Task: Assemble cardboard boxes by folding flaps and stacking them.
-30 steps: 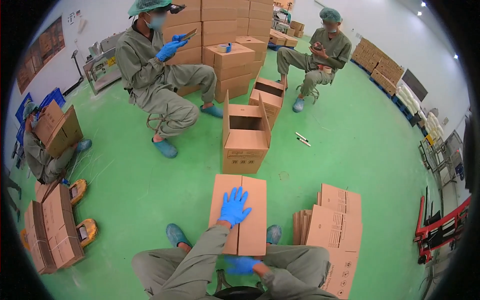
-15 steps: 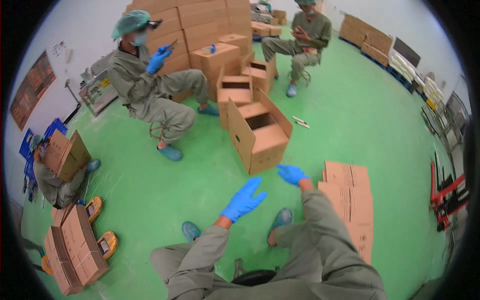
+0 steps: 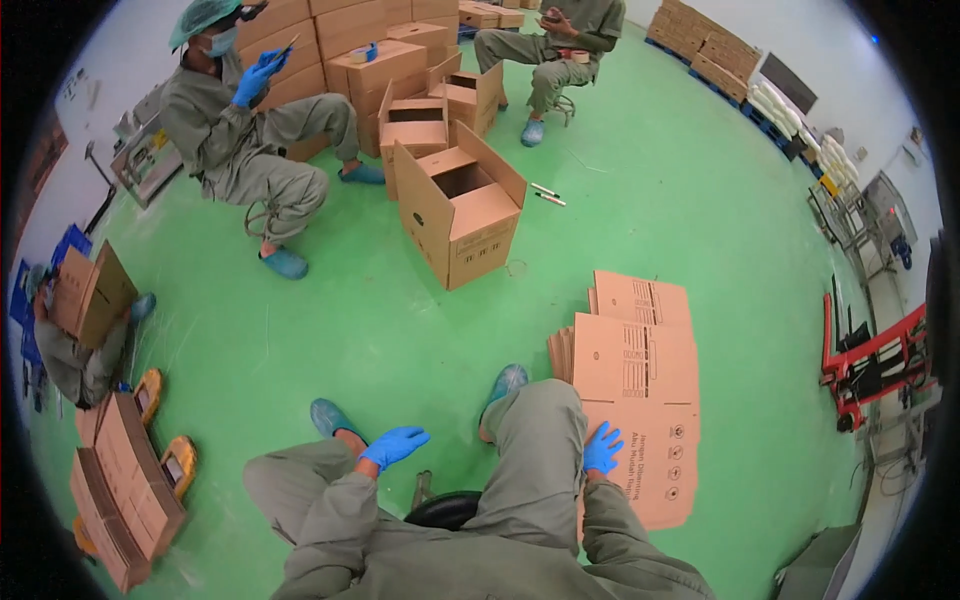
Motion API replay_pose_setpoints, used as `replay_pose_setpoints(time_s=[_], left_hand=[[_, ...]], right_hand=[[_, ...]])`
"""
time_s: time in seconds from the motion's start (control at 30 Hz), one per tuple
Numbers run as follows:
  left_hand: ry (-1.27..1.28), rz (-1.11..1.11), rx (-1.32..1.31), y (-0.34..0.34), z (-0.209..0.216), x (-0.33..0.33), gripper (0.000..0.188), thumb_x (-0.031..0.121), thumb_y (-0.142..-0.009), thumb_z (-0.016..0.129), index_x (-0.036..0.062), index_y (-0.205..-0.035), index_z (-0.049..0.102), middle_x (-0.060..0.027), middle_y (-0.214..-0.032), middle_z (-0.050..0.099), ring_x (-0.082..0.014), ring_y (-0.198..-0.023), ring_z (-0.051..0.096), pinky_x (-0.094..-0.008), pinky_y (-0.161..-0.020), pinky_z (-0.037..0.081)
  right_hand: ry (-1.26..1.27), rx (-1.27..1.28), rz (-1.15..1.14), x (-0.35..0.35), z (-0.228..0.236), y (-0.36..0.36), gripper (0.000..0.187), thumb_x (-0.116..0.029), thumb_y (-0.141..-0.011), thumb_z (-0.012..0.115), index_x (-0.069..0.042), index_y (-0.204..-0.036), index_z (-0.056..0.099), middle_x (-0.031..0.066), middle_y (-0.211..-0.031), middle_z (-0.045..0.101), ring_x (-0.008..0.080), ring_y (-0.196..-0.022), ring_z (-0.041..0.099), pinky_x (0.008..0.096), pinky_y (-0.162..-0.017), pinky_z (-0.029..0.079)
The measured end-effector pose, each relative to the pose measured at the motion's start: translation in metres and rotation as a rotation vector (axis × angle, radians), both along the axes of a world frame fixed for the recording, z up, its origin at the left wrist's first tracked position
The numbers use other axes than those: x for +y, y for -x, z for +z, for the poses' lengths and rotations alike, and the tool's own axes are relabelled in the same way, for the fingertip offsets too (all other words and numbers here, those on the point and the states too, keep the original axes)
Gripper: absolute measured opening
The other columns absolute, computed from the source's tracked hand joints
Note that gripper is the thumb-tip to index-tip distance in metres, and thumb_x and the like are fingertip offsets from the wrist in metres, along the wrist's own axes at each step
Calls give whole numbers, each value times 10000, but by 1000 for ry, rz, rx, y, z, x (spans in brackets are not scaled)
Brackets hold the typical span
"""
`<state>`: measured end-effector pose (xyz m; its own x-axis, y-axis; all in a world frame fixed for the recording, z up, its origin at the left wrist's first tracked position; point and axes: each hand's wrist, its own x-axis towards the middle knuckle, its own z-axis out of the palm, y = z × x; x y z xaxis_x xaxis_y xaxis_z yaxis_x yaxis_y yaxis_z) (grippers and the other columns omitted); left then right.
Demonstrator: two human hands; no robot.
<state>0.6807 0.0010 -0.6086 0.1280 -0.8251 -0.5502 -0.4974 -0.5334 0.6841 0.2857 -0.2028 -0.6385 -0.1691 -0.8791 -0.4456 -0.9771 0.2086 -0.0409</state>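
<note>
My right hand (image 3: 602, 449), in a blue glove, lies with fingers spread on the near left part of a stack of flat cardboard sheets (image 3: 640, 370). The stack rests on the green floor to the right of my knee. My left hand (image 3: 394, 446), gloved in blue too, hovers over my lap near my left knee, fingers stretched out and holding nothing. In front of me stands an open cardboard box (image 3: 485, 240) with its flaps up, apart from both hands.
Two pens (image 3: 548, 195) lie beyond the box. Other boxes (image 3: 415, 135) stand behind it. A seated person (image 3: 235, 130) is at the left, another (image 3: 555, 60) farther back. Folded cardboard (image 3: 130, 480) lies on a yellow-forked pallet jack (image 3: 180, 465). A red lifter (image 3: 870, 365) stands right.
Both hands have drawn back from near the open box. My right hand has come down onto the cardboard stack; my left has moved toward my lap. The view has turned right and down.
</note>
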Motion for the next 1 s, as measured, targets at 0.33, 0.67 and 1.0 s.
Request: replay_pose_setpoints(time_s=[0.33, 0.67, 1.0], left_hand=[[127, 327, 174, -8, 13, 14, 533, 425, -930, 481, -5, -1237, 556, -148, -1224, 595, -256, -1113, 566, -346, -974, 416], [630, 270, 562, 13, 172, -78, 459, 280, -976, 488, -12, -1328, 462, -114, -1252, 571, -189, -1171, 522, -300, -1020, 380], [1006, 513, 275, -19, 192, -127, 734, 449, -991, 365, -12, -1479, 67, -192, -1536, 132, -268, -1419, 171, -338, -1144, 171]], right_hand=[[49, -16, 193, 5, 40, -36, 694, -211, -884, 505, -78, -1472, 160, 237, -1503, 168, 491, -1302, 292, 554, -965, 401], [639, -857, 677, -58, 330, -58, 727, 93, -670, 379, -49, -1380, 440, 104, -1140, 653, 99, -761, 554, 272, -676, 453], [215, -1571, 1035, 9, 313, -288, 718, 111, -704, 379, -20, -1410, 382, 120, -1406, 451, 195, -1305, 408, 309, -1082, 299]])
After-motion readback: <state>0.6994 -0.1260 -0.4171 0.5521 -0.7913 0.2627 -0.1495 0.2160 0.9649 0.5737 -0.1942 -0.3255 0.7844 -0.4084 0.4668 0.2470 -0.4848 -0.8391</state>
